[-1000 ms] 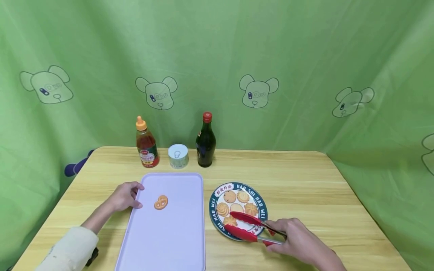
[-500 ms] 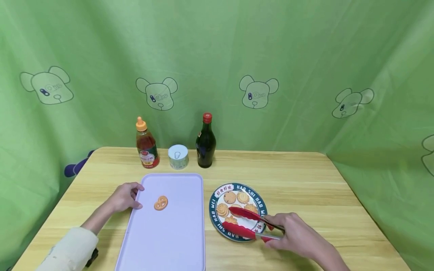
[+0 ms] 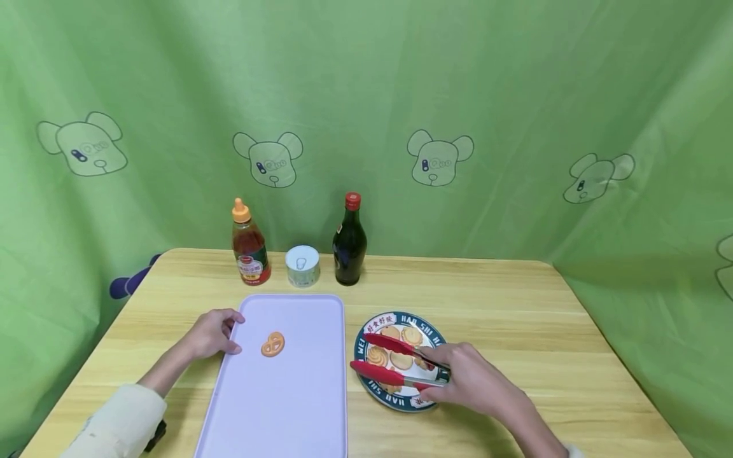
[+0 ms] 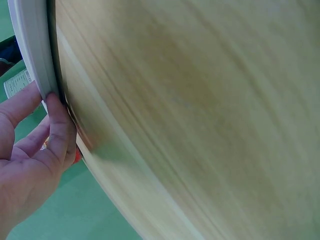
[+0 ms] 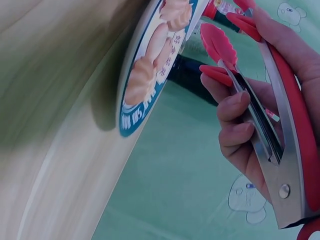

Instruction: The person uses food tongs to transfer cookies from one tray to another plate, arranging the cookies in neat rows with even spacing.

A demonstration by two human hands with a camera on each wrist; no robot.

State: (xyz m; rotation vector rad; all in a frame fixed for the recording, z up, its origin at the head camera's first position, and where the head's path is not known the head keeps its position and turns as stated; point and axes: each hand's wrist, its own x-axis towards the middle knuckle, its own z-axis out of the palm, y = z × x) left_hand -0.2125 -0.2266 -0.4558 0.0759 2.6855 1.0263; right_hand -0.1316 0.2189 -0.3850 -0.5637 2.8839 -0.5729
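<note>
My left hand [image 3: 212, 334] grips the left edge of a lilac tray [image 3: 280, 407]; in the left wrist view, thumb and fingers [image 4: 59, 127] pinch its rim. A pretzel-shaped biscuit [image 3: 273, 345] lies in the upper part of the tray. In my right hand [image 3: 469, 378] is a pair of red-tipped metal tongs [image 3: 375, 372], its arms spread apart. The tongs reach across a round plate [image 3: 395, 399] with a dark teal lettered rim, holding several cookies [image 3: 412, 336]. Nothing shows between the tips. The right wrist view shows fingers [image 5: 234, 107] curled round the tong arms.
Behind the tray stand a sauce bottle [image 3: 250, 254] with an orange cap, a ring-pull can [image 3: 302, 267] and a dark bottle [image 3: 350, 248] with a red cap. A green curtain [image 3: 366, 95] surrounds the wooden table [image 3: 515, 305] at the back and sides.
My right hand has moved left and a little away from me, bringing the spread tongs across the plate, with the tips now around its left rim. My left hand and the tray stay put.
</note>
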